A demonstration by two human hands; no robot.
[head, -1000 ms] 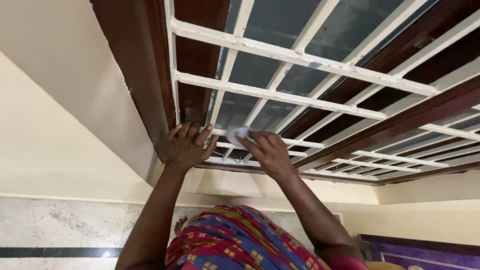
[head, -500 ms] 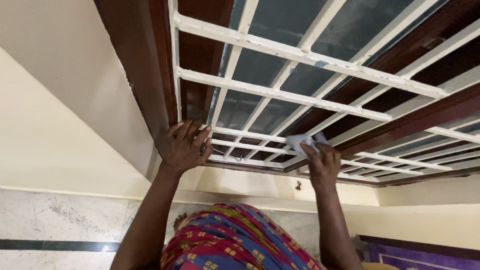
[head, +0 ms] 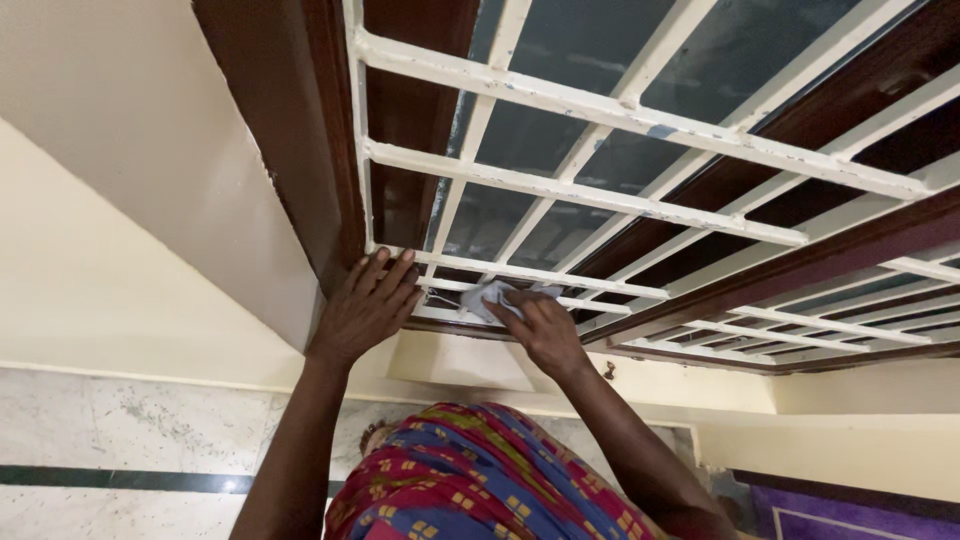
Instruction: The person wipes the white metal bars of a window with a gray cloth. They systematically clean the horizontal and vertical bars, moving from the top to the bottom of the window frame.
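I'm pressing the white cloth (head: 492, 297) under my right hand (head: 540, 325), fingers curled over it, against the lowest white grille bar (head: 560, 302), whose length is running off to my right. My left hand (head: 367, 305) is lying open and flat on the brown window frame (head: 330, 180), holding nothing, just beside the cloth.

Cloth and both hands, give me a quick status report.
Left hand flat on the brown frame, open. Right hand presses the white cloth against the lowest bars of the white grille. Nothing in the way.
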